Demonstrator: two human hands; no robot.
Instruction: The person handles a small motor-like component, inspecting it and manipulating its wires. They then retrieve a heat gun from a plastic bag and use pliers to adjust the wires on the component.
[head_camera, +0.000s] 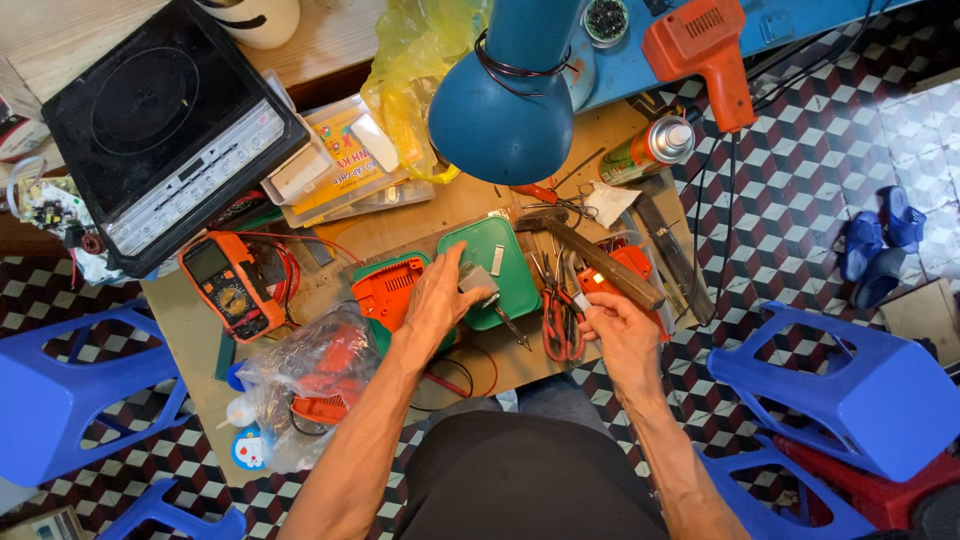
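— Gripping what? 
— Small grey part (478, 279), pinched in left hand (437, 300) over green lid (505, 262). 
— And right hand (618, 330)? 
— Closed around tiny piece, unclear which, just right of lid, beside red-handled pliers (560, 320).

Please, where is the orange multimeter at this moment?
In the head view, the orange multimeter lies on the left part of the workbench, just below the black induction cooker and left of the left hand.

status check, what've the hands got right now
Left hand grips small grey part over green tray. Right hand pinches a tiny piece, too small to tell. Red-handled pliers lie between the hands.
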